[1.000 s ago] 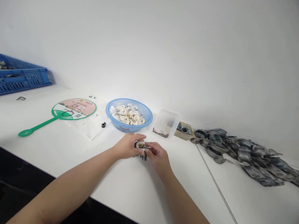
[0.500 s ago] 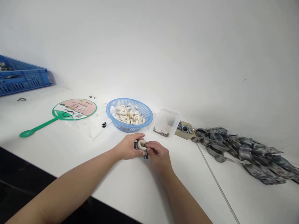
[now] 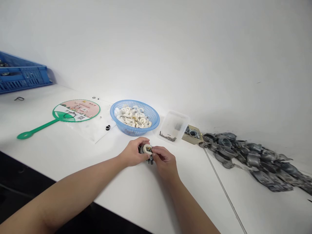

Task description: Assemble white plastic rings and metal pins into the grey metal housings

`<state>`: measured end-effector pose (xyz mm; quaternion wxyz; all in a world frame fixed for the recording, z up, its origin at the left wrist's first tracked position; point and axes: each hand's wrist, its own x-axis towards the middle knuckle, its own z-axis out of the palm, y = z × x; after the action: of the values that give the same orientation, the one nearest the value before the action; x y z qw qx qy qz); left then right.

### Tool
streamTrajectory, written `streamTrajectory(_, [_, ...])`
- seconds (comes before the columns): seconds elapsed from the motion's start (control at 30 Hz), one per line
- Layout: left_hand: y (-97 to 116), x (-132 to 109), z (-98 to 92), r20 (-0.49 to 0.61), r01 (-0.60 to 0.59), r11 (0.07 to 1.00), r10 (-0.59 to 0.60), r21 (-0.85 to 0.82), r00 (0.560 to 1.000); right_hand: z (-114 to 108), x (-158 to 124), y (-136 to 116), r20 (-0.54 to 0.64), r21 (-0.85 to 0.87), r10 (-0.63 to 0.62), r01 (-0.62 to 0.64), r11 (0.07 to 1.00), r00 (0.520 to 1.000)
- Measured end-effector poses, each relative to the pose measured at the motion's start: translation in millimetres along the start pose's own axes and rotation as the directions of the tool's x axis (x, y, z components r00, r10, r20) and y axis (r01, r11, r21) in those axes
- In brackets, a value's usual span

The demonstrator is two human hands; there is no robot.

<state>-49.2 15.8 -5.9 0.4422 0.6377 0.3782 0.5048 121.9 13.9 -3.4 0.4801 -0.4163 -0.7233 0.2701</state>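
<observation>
My left hand (image 3: 135, 152) is wrapped around a small grey metal carburetor (image 3: 150, 160) on the table, thumb in front and fingers behind. A cream-white ring-shaped float (image 3: 146, 149) lies on top of it, with small brass-coloured bits inside the ring. At the right side of the float, my right hand (image 3: 166, 161) has thumb and fingertips pinched together, touching the part; whatever is between those fingertips is too small to make out. Beyond the hands, a blue basket (image 3: 131, 130) holds many similar white floats.
A clear plastic box (image 3: 179, 135) with thin metal pins stands behind my right hand. Beside it are a small carton (image 3: 190, 139) of metal parts and a heap of grey castings (image 3: 253, 159). Leftward lie a green-handled fan (image 3: 78, 112), black rings (image 3: 108, 127) and a blue crate (image 3: 26, 76).
The view has shifted slightly, so objects at the left sit a little higher in it. Both hands keep nearly the same hold on the carburetor.
</observation>
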Motion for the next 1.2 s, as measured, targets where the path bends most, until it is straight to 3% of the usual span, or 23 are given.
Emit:
streamTrajectory(0.2, [0.5,-1.3,0.8,-0.006,0.038,0.999,-0.038,0.017,0.999,-0.6,-0.8,0.6,0.019,0.044,0.018,-0.019,0.999,1.000])
streamTrajectory(0.43, [-0.8,-1.0,0.4,-0.004,0.084,0.994,-0.085,-0.075,0.996,-2.7,-2.7,-7.3,0.037,0.024,0.083,-0.084,0.996,0.996])
streamTrajectory(0.6, [-1.6,-0.3,0.8,-0.004,0.095,0.985,-0.096,-0.146,0.995,-2.0,-5.5,-7.3,-0.035,0.015,0.170,-0.170,0.985,0.985])
streamTrajectory(1.0, [0.3,2.5,4.8,0.000,0.169,0.907,-0.184,-0.386,0.983,-4.9,-1.7,-6.8,0.018,-0.013,0.112,-0.112,0.994,0.994])
streamTrajectory(1.2, [-3.4,2.6,5.7,-0.002,0.154,0.918,-0.166,-0.365,0.986,-5.7,-2.1,-1.6,0.011,-0.040,0.128,-0.128,0.991,0.992])
